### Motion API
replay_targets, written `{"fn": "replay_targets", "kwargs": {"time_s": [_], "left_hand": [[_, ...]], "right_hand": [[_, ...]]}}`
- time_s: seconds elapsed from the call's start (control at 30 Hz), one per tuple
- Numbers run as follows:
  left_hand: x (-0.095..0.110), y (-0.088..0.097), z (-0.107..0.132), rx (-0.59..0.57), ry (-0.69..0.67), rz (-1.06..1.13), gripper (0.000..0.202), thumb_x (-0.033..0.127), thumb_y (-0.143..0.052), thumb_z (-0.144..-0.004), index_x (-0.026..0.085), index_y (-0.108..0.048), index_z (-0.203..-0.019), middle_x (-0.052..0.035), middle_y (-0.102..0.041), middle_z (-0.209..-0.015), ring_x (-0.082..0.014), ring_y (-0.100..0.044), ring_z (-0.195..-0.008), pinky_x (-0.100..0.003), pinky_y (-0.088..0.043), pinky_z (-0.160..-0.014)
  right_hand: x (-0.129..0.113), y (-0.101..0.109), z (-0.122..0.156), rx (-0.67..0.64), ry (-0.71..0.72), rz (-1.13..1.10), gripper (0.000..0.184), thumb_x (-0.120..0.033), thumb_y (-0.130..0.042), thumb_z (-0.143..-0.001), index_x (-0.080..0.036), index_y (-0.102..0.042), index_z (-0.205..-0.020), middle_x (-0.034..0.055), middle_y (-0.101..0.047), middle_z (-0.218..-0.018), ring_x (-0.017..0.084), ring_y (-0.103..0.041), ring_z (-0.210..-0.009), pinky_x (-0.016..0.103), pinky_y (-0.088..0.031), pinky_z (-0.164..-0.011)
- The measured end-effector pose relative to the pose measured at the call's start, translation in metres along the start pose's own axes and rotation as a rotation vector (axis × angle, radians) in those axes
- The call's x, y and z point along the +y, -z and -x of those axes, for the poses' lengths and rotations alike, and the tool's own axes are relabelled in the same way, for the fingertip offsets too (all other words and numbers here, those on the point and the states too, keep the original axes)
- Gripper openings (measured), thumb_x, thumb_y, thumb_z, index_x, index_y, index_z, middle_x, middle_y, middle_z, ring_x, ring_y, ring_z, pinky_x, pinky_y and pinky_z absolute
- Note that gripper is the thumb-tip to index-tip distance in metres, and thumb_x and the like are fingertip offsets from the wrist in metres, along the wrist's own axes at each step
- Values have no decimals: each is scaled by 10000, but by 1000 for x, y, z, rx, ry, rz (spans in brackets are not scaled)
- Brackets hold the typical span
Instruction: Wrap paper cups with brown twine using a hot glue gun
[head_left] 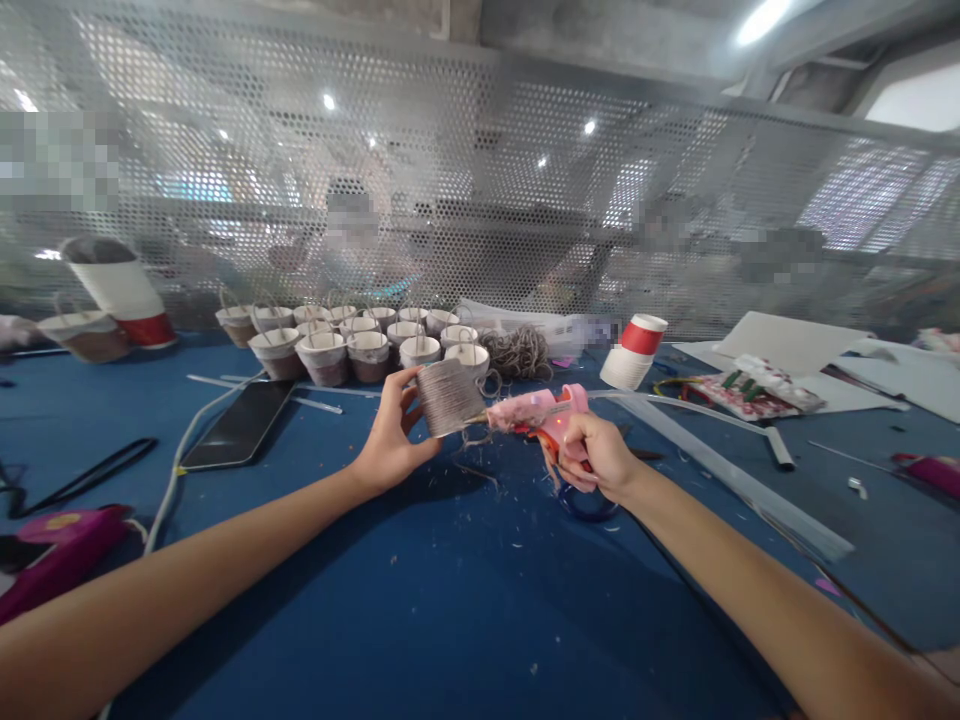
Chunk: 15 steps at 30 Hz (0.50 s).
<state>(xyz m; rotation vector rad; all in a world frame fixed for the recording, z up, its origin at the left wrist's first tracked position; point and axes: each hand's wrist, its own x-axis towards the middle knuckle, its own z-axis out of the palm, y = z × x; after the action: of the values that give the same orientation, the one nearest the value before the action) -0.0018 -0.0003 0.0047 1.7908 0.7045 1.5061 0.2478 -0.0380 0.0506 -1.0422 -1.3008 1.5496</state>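
My left hand (391, 432) is closed round a small paper cup wrapped in twine (448, 396), held sideways above the blue table (420, 600). My right hand (594, 455) grips a pink hot glue gun (541, 412) by its handle. The gun's nozzle points left and touches the cup's lower side. A loose end of twine hangs from the cup. Both forearms reach in from the bottom corners.
Several twine-wrapped cups (346, 342) stand in rows at the back, beside a ball of twine (517, 350) and stacked red-and-white cups (634, 352). A dark phone (240, 425) and white cable lie left. Glue sticks (720, 465) lie right. A perforated metal screen (480, 200) backs the table.
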Motion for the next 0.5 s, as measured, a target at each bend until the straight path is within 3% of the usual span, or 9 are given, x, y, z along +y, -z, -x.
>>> {"fn": "replay_targets", "kwargs": {"time_s": [0.2,0.5], "left_hand": [[1,0,-1,2,6,2,731,141,-728,-621,251,-359,-1242,-102,-460,-1241,-280,-483,-1206,-469,-460,-989],[-2,1,-1,10,-8,20,725,140,-732,-620,268,-368,-1234,-87,-468,-1237,-267,-494,-1199,-422,-497,-948]], "right_hand": [[0,3,-1,24,-25,24,175,-240,-414,-531,-222,-408,-357,5,-384,-259,56,-203,-187,205,-179,-221],[0,5,-1,11,21,15,170,-234,-417,-542,-210,-459,-379,-31,-303,-235,58,-207,-176,196,-209,-216]]}}
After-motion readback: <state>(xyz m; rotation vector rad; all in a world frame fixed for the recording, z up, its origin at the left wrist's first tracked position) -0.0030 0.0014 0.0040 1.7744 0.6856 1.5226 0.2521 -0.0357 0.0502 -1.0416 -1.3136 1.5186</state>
